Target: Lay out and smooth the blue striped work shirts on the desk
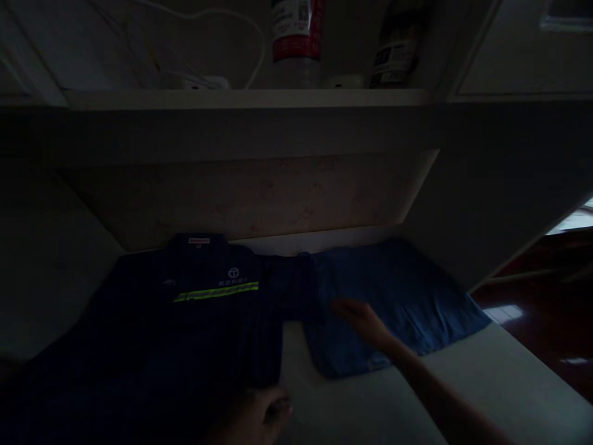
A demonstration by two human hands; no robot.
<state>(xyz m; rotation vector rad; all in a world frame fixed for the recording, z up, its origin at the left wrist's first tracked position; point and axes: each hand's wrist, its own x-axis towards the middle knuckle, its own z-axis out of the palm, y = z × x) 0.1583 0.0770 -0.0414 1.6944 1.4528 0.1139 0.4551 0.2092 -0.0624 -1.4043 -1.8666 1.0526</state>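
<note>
A dark navy work shirt [199,334] lies spread out with its collar at the back. It has a yellow-green reflective stripe and a gear-shaped badge on the chest. One short sleeve [290,287] reaches right and meets a folded blue cloth or garment [393,290]. Over the left part of that blue cloth is my right hand [361,318], its fingers pointing towards the sleeve; dimness and blur hide their grip. My left hand [262,414] is low at the shirt's lower right edge, fingers curled in; whatever they may hold is hidden.
Both garments lie on a pale surface [333,402] inside a recess. A shelf [250,99] overhangs it, carrying a bottle with a red label [296,43], a dark jar [396,49] and a white cable [259,37]. A side panel [500,185] bounds the right; reddish floor [551,309] shows beyond.
</note>
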